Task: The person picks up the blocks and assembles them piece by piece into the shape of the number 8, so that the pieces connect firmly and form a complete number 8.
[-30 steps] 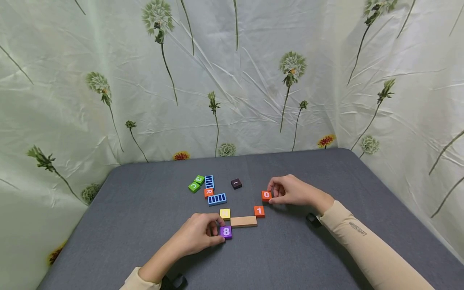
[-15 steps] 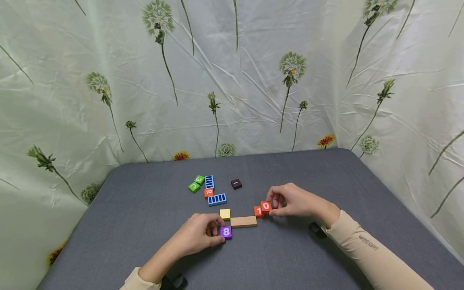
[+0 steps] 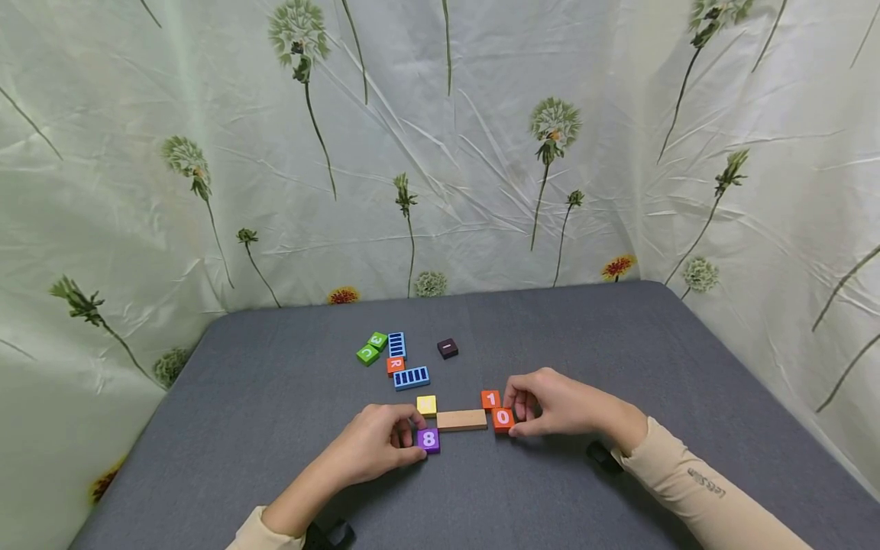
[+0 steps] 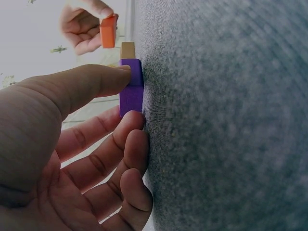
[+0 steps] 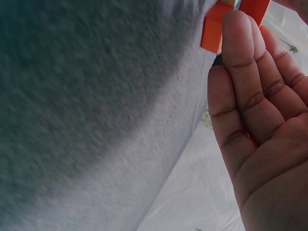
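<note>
My left hand [image 3: 374, 447] pinches a purple block [image 3: 428, 440] marked 8 between thumb and fingers; in the left wrist view the purple block [image 4: 131, 89] sits at the cloth surface. My right hand [image 3: 560, 405] pinches an orange block [image 3: 503, 419] marked 0, seen raised off the cloth in the left wrist view. A plain wooden bar [image 3: 461, 420] lies between the two hands. An orange block [image 3: 490, 399] marked 1 lies by the bar's right end, just behind the 0 block. Behind the purple block is a yellow block [image 3: 426, 406], its mark washed out.
Farther back lie two blue barred blocks [image 3: 412, 377], an orange R block [image 3: 395, 365] and two green blocks [image 3: 367, 354]. A dark block [image 3: 448, 348] lies apart, right of them. Grey cloth [image 3: 289, 367] covers the table; a flowered curtain [image 3: 474, 191] hangs behind.
My right hand has brought the orange 0 block toward me, from behind the 1 block, past its right side, to just in front of it. My left hand has stayed on the purple block.
</note>
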Motion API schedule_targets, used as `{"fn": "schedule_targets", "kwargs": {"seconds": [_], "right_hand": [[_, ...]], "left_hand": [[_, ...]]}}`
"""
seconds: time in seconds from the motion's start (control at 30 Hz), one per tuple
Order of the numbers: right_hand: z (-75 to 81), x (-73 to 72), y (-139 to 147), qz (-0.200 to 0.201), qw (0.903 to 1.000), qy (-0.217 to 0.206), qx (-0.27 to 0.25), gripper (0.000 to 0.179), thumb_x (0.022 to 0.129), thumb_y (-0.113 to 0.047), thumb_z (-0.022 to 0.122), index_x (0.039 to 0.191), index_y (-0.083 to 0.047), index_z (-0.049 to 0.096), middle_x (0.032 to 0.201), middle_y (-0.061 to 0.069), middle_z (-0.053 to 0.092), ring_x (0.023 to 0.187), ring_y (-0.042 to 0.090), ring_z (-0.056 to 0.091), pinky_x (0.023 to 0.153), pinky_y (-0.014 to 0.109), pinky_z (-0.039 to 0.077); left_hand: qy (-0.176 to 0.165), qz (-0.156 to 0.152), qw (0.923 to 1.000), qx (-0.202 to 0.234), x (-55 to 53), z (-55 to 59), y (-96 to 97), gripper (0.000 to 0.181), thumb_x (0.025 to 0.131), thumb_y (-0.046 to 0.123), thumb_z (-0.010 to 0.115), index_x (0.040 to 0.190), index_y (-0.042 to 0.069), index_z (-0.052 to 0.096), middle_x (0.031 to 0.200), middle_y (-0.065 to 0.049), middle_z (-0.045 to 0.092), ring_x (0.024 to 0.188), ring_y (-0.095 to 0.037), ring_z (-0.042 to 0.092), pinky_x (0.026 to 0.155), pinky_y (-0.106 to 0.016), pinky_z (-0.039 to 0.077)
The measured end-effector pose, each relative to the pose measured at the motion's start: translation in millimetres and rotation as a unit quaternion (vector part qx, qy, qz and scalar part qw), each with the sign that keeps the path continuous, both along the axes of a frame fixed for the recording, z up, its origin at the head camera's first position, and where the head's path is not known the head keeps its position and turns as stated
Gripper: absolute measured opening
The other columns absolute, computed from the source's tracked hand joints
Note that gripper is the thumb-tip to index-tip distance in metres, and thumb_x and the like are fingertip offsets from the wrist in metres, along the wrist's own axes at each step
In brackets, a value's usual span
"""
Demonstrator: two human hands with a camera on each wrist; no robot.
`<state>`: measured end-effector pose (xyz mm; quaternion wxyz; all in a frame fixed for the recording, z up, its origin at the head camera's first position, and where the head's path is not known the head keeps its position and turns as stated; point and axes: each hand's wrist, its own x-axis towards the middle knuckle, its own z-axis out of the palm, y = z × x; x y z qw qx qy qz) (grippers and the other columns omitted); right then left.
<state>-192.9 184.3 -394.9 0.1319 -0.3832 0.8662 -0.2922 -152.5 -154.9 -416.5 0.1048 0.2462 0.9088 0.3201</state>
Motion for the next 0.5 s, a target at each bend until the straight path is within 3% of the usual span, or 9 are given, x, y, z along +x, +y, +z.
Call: {"fn": "schedule_targets", "kwargs": {"seconds": [0.3, 0.5], "right_hand": [[-11.3, 8.9, -6.0, 0.007, 0.9994, -0.032, 0.004, 0.023, 0.089, -0.021, 0.087, 0.098, -0.021, 0.065, 0.081, -0.013, 0.064, 0.072, -0.003, 0.058, 0.068, 0.019, 0.051], [-14.4, 9.9, -8.2, 0.012, 0.9995, -0.030, 0.005, 0.025, 0.088, -0.019, 0.088, 0.096, -0.019, 0.064, 0.079, -0.014, 0.063, 0.071, -0.004, 0.057, 0.067, 0.019, 0.050]], "left_hand": [[-0.006, 0.002, 1.0000, -0.003, 0.7, 1.7, -0.9, 0.024, 0.087, 0.022, 0.090, 0.104, 0.017, 0.073, 0.077, 0.010, 0.062, 0.066, -0.004, 0.053, 0.060, -0.024, 0.043], [-0.001, 0.000, 1.0000, -0.004, 0.4, 2.5, -0.9, 0.024, 0.088, 0.022, 0.090, 0.104, 0.017, 0.073, 0.077, 0.011, 0.062, 0.066, -0.003, 0.053, 0.060, -0.024, 0.043]]}}
